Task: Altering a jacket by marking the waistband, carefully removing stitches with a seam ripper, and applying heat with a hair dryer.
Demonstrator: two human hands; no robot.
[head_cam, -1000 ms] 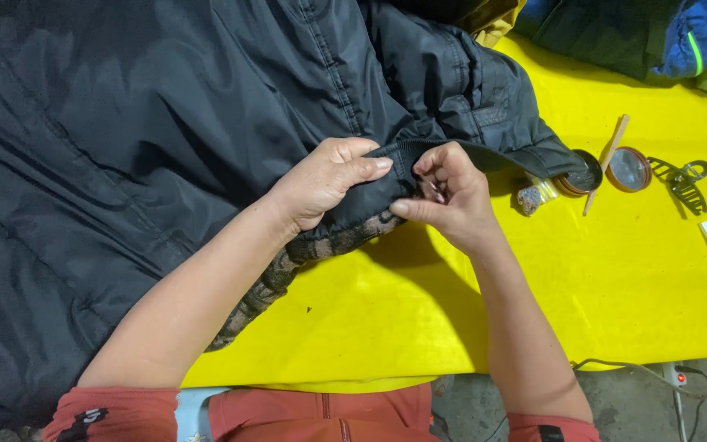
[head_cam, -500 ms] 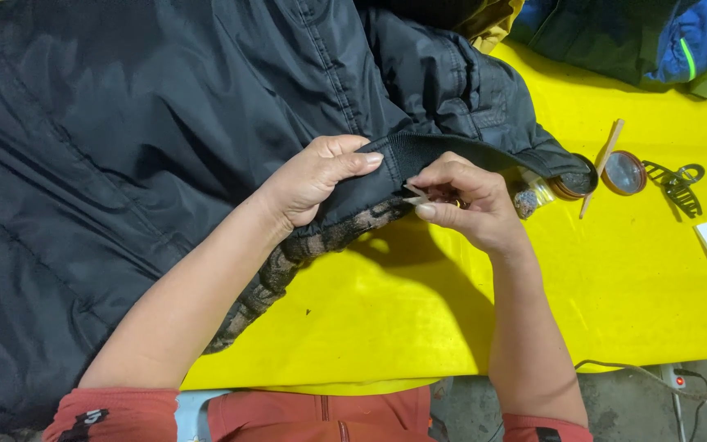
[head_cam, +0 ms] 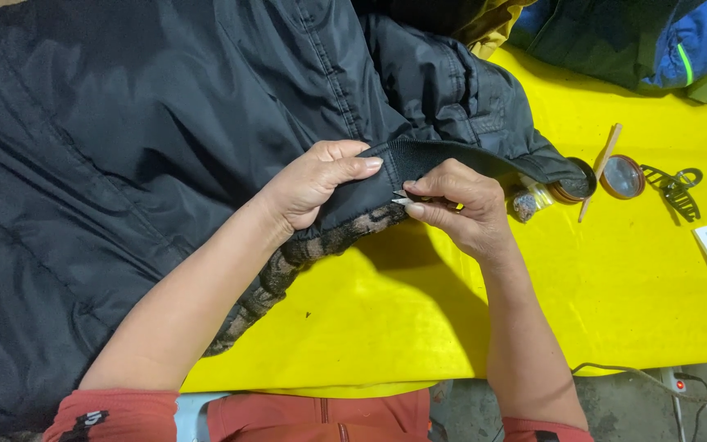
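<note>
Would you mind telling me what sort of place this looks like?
Probably a garment repair or tailoring bench: a dark jacket spread over a yellow table, a small metal tool in the right hand, and more garments piled behind.

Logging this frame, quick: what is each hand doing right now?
Left hand: closed, gripping the dark jacket edge.
Right hand: closed, pinching a small metal tool at the jacket's hem.

Yellow table [head_cam: 615, 286] under black jacket [head_cam: 124, 164], hair clip [head_cam: 673, 187]
</note>
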